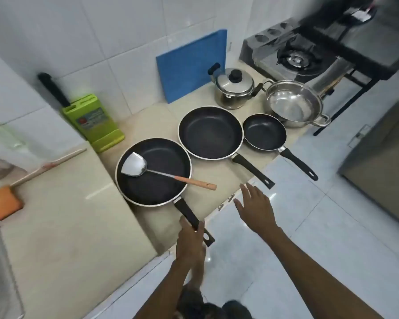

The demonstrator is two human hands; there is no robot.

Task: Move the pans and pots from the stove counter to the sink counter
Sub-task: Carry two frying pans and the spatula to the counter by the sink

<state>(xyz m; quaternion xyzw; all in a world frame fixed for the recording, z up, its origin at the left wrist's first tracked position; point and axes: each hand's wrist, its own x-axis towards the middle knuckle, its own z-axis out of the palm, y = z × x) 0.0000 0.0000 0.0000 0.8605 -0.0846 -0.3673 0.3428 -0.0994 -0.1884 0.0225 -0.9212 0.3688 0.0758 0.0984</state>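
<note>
Three black frying pans lie in a row on the beige stove counter (217,176). The nearest large pan (161,183) holds a steel spatula (136,168) with a wooden handle. My left hand (190,242) is wrapped around this pan's black handle. A second large pan (211,132) and a small pan (264,131) lie to its right, handles pointing off the counter edge. Behind them stand a lidded steel pot (234,88) and an open steel pot (294,103). My right hand (255,207) hovers open near the counter edge, just below the second pan's handle.
A blue cutting board (191,63) leans on the tiled wall. A green knife block (93,122) stands at the left. An orange brush with a wooden handle (4,202) lies on the raised left counter. A gas stove (295,58) sits at the back right.
</note>
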